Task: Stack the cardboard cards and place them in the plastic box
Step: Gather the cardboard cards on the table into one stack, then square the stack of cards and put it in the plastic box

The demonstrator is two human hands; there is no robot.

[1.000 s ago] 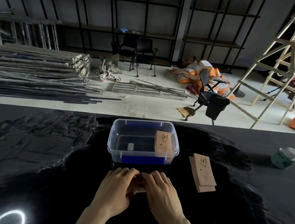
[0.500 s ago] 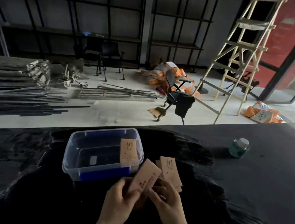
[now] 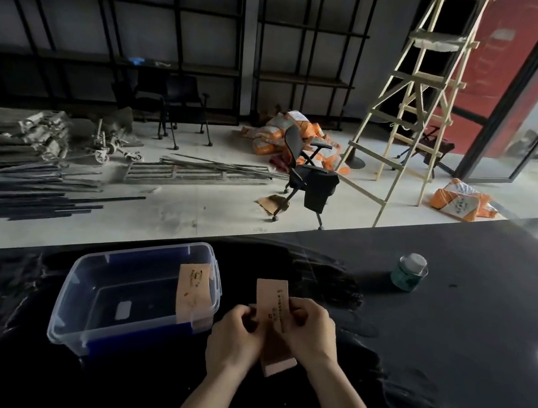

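While both hands, left hand (image 3: 235,334) and right hand (image 3: 307,332), grip clamped on the cards (image 3: 275,320), they look light, stiff (best pinched at the long edges).

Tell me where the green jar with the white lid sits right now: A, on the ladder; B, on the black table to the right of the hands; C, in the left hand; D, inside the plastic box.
B: the green jar stands alone on the black table, right of both hands and apart from the plastic box.
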